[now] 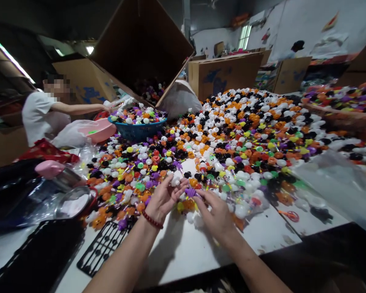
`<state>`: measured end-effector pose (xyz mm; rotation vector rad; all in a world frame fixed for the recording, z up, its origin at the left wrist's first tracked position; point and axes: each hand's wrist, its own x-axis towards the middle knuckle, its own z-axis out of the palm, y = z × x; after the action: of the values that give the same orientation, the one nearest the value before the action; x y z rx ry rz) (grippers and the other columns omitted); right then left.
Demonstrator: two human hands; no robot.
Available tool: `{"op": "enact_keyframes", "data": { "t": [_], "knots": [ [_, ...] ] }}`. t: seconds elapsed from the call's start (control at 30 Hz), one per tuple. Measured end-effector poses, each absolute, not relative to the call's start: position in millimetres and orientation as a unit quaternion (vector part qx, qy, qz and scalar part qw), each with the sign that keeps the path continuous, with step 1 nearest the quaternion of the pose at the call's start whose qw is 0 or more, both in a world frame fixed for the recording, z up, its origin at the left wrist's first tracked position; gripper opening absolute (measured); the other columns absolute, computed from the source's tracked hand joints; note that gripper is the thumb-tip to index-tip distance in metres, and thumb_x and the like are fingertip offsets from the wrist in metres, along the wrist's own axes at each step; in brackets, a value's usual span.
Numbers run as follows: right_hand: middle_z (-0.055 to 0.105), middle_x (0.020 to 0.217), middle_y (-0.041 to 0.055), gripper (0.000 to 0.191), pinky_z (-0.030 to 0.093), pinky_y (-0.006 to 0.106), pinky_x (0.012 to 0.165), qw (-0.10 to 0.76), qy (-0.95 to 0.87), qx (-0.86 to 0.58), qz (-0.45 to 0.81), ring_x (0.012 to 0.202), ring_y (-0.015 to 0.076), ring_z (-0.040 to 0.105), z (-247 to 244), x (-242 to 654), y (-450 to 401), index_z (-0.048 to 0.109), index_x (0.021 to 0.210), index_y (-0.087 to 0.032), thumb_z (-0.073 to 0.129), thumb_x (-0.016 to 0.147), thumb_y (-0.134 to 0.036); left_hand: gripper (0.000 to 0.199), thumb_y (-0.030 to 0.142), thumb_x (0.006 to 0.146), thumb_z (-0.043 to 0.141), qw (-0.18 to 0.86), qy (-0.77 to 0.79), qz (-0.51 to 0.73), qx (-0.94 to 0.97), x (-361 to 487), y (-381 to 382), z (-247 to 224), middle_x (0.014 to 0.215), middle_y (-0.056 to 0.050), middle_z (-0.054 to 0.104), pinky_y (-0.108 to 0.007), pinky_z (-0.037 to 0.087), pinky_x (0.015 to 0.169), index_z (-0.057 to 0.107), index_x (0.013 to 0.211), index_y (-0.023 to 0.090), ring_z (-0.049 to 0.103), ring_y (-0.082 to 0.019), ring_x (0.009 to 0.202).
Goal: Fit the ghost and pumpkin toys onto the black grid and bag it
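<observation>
My left hand, with a red bead bracelet on its wrist, is palm up with curled fingers around a small white plastic figure. Between the thumb and fingers of my right hand is a small purple plastic figure, close to the left fingertips. Both hands are above the near edge of a big heap of small plastic figures in white, black, orange, purple, yellow and green. Beyond the right hand lies a transparent bag with more figures.
A black plastic grid and a metal pan are at the left. Farther back stand a blue basin of figures and a tipped cardboard box. Orange scissors lie at the right. A person sits at the far left.
</observation>
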<state>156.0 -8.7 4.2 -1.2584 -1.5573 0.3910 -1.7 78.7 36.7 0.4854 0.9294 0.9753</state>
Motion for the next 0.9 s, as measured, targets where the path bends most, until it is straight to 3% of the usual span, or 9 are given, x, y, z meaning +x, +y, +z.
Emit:
{"op": "enact_keyframes", "data": {
  "t": [0.13, 0.27, 0.5, 0.6, 0.77, 0.9],
  "knots": [
    [0.071, 0.101, 0.0102, 0.023, 0.053, 0.035, 0.085, 0.511, -0.678, -0.521, 0.090, 0.094, 0.0211, 0.066, 9.4, 153.2, -16.4, 0.067, 0.111, -0.016, 0.052, 0.097, -0.027, 0.020, 0.026, 0.097, 0.050, 0.773, 0.385, 0.473, 0.175, 5.5, 42.0, 33.2, 0.091, -0.012, 0.074, -0.022, 0.061, 0.068, 0.063, 0.098, 0.010, 0.072, -0.015, 0.076],
    [0.072, 0.097, 0.0103, 0.022, 0.051, 0.037, 0.082, 0.469, -0.704, -0.532, 0.039, 0.089, 0.0217, 0.065, 13.1, 154.4, -28.6, 0.066, 0.109, -0.016, 0.050, 0.097, -0.025, 0.018, 0.030, 0.093, 0.057, 0.762, 0.360, 0.504, 0.191, 15.7, 22.9, 30.2, 0.101, -0.012, 0.073, -0.023, 0.060, 0.072, 0.062, 0.098, 0.013, 0.072, -0.016, 0.086],
    [0.072, 0.093, 0.0089, 0.021, 0.047, 0.039, 0.085, 0.448, -0.709, -0.545, -0.001, 0.087, 0.0217, 0.065, 19.8, 160.3, -44.4, 0.067, 0.106, -0.016, 0.050, 0.097, -0.025, 0.030, 0.043, 0.085, 0.067, 0.719, 0.365, 0.532, 0.259, 27.5, -0.8, 22.8, 0.093, -0.004, 0.068, -0.022, 0.056, 0.070, 0.053, 0.093, 0.018, 0.068, -0.013, 0.082],
    [0.072, 0.089, 0.0076, 0.020, 0.047, 0.036, 0.082, 0.455, -0.705, -0.543, 0.034, 0.084, 0.0206, 0.065, 23.6, 162.7, -48.8, 0.068, 0.105, -0.017, 0.052, 0.097, -0.026, 0.033, 0.051, 0.087, 0.061, 0.665, 0.382, 0.531, 0.360, 26.9, -8.8, 21.4, 0.088, 0.000, 0.061, -0.026, 0.054, 0.074, 0.050, 0.093, 0.020, 0.063, -0.013, 0.080],
    [0.070, 0.086, 0.0051, 0.020, 0.049, 0.030, 0.075, 0.479, -0.683, -0.531, 0.152, 0.082, 0.0181, 0.064, 24.9, 163.6, -51.7, 0.070, 0.101, -0.020, 0.054, 0.096, -0.029, 0.034, 0.056, 0.093, 0.046, 0.549, 0.476, 0.488, 0.485, 26.1, -15.8, 19.9, 0.074, 0.003, 0.045, -0.024, 0.046, 0.064, 0.045, 0.084, 0.023, 0.046, -0.012, 0.066],
    [0.068, 0.080, 0.0065, 0.024, 0.050, 0.031, 0.070, 0.476, -0.687, -0.526, 0.157, 0.076, 0.0188, 0.062, 13.7, 148.4, -56.3, 0.071, 0.093, -0.018, 0.049, 0.097, -0.027, 0.032, 0.054, 0.093, 0.044, 0.500, 0.531, 0.483, 0.484, 32.8, -25.9, 5.7, 0.082, -0.001, 0.053, -0.027, 0.048, 0.076, 0.050, 0.087, 0.024, 0.054, -0.015, 0.077]
  ]
}}
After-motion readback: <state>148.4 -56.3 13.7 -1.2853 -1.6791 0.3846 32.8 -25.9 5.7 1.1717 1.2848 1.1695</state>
